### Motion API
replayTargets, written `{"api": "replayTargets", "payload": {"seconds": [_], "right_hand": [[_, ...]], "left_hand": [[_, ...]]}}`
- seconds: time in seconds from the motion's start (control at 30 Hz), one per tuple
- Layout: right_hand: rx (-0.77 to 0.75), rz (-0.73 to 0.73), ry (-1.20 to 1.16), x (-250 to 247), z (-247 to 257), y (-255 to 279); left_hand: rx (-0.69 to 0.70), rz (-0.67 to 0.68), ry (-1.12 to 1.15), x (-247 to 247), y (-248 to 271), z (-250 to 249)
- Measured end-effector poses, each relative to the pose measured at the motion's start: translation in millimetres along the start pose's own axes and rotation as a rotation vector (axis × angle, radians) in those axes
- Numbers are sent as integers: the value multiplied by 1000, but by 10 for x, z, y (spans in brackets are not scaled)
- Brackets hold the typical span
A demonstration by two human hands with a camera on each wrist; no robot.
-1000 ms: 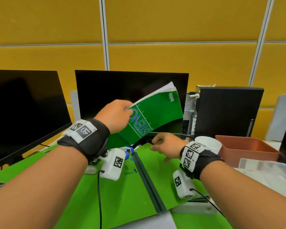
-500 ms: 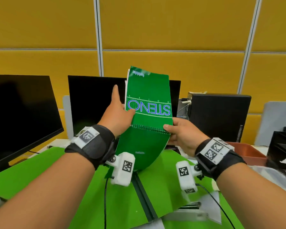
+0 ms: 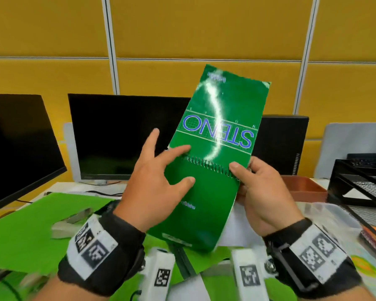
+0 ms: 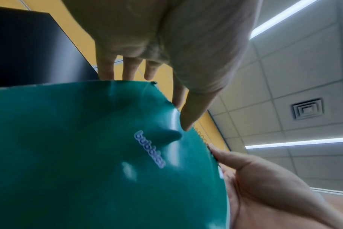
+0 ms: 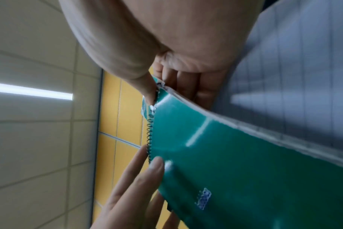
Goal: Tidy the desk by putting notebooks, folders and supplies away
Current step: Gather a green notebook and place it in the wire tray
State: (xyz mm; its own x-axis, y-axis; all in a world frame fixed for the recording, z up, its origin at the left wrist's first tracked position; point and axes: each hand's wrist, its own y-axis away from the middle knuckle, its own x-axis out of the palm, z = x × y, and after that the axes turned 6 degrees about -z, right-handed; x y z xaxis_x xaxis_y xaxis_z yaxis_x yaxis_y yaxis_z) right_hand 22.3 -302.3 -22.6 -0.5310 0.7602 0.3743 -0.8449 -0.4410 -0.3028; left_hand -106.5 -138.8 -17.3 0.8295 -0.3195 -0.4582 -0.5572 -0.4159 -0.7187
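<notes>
A green spiral-bound STENO notebook (image 3: 206, 200) is held upright over the desk, folded open at its wire spiral, the printed cover upside down. My right hand (image 3: 243, 170) pinches the spiral's right end, thumb in front and fingers behind. In the right wrist view, the right hand (image 5: 166, 91) holds the notebook (image 5: 245, 170) in the same pinch. My left hand (image 3: 179, 166) is spread with straight fingers, index and thumb lying on the cover's left side. From the left wrist, the left hand's (image 4: 172, 99) thumb tip touches the notebook (image 4: 88, 155).
Two dark monitors (image 3: 126, 135) and a black computer tower (image 3: 284, 144) stand behind. Green folders (image 3: 30, 231) cover the desk, with a stapler-like tool (image 3: 70, 222) on them. At the right are a black mesh rack (image 3: 365, 187), a brown tray (image 3: 306, 190) and clear plastic sleeves (image 3: 326, 213).
The notebook has come closer and tilted right. My left hand has loosened from gripping its left edge to spread fingers on the cover. The right hand keeps its pinch at the spiral.
</notes>
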Motion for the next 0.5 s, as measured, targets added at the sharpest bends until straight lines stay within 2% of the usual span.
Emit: {"api": "replayTargets", "payload": {"seconds": [0.17, 0.33, 0.5], "right_hand": [[28, 7, -10, 75, -19, 181], [130, 111, -113, 136, -48, 345], [146, 130, -148, 140, -18, 349]], "left_hand": [[-28, 24, 9, 88, 233, -4], [-21, -68, 48, 96, 328, 56], [40, -96, 60, 66, 213, 61]]}}
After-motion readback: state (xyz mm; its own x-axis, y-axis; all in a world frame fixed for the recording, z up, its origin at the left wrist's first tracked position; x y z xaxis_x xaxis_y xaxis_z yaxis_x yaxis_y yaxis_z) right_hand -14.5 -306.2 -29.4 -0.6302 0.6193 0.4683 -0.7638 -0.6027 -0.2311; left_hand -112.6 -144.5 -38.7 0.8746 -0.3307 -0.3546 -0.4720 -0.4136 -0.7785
